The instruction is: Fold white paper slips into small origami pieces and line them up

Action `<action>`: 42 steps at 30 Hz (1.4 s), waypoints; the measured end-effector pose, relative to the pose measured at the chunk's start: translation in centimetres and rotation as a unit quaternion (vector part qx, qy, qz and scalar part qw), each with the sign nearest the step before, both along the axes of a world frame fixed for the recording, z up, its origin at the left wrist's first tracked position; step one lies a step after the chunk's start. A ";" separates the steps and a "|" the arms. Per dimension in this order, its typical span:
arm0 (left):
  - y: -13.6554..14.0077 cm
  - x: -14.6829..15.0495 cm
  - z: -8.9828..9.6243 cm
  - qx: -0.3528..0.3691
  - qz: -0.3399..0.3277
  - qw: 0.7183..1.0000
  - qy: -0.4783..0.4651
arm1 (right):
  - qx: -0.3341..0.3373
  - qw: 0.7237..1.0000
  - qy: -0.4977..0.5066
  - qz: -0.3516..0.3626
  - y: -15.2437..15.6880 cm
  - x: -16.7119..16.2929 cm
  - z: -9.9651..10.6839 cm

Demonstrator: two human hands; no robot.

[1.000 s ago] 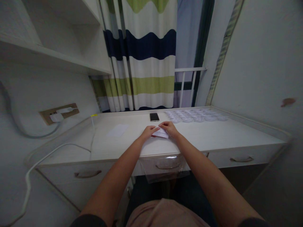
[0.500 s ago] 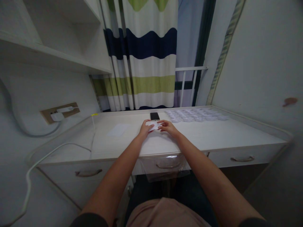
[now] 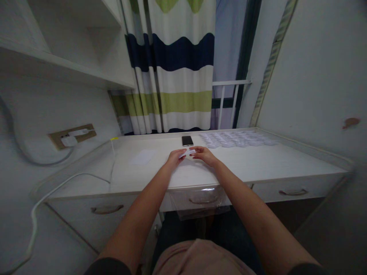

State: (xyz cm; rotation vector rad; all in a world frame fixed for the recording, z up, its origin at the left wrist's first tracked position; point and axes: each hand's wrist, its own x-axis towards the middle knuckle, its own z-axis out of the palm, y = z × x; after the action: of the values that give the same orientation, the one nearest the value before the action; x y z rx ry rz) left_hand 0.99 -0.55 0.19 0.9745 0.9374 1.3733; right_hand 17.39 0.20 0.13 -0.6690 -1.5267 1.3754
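A small piece of white paper (image 3: 187, 152) is held between my two hands, low over the middle of the desk. On its left side, my left hand (image 3: 175, 157) is closed, pinching it between thumb and fingers. The fingers of my right hand (image 3: 203, 154) are closed on its right side. Just beyond my hands a black phone (image 3: 187, 141) lies flat. To the left lie flat white sheets (image 3: 142, 157). Rows of several small white folded pieces (image 3: 237, 139) cover the back right of the desk.
The white desk (image 3: 272, 162) has drawers along its front. A clear plastic bag (image 3: 197, 202) hangs from the front edge before my lap. On the left, a white cable (image 3: 77, 175) crosses the desk, below a wall socket (image 3: 73, 136). A striped curtain (image 3: 183, 82) hangs behind.
The paper has turned from a broad flat face to a narrower, tilted shape. My left fingers have drawn down closer around it, leaving the phone fully in view.
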 end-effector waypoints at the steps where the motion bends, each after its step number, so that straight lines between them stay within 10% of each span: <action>1: 0.0 0.0 0.0 0.002 -0.002 1.000 0.001 | -0.002 1.000 -0.001 0.000 0.0 0.0 0.1; 13: 0.5 0.2 -0.6 0.129 0.025 0.968 0.212 | 0.038 0.994 -0.090 -0.047 0.6 -0.2 -0.7; 24: -0.9 0.5 0.4 0.082 -0.086 0.989 0.084 | 0.003 0.991 0.001 -0.135 0.9 0.2 -0.1; 42: -0.2 0.5 0.0 0.031 -0.055 0.998 0.023 | -0.024 0.992 0.037 -0.116 0.9 0.3 -0.1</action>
State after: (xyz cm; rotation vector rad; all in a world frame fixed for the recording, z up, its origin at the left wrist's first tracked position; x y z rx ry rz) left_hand 1.49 -0.70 0.23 1.0923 0.8665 1.2995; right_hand 17.68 1.06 0.02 -0.7900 -1.3154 1.2508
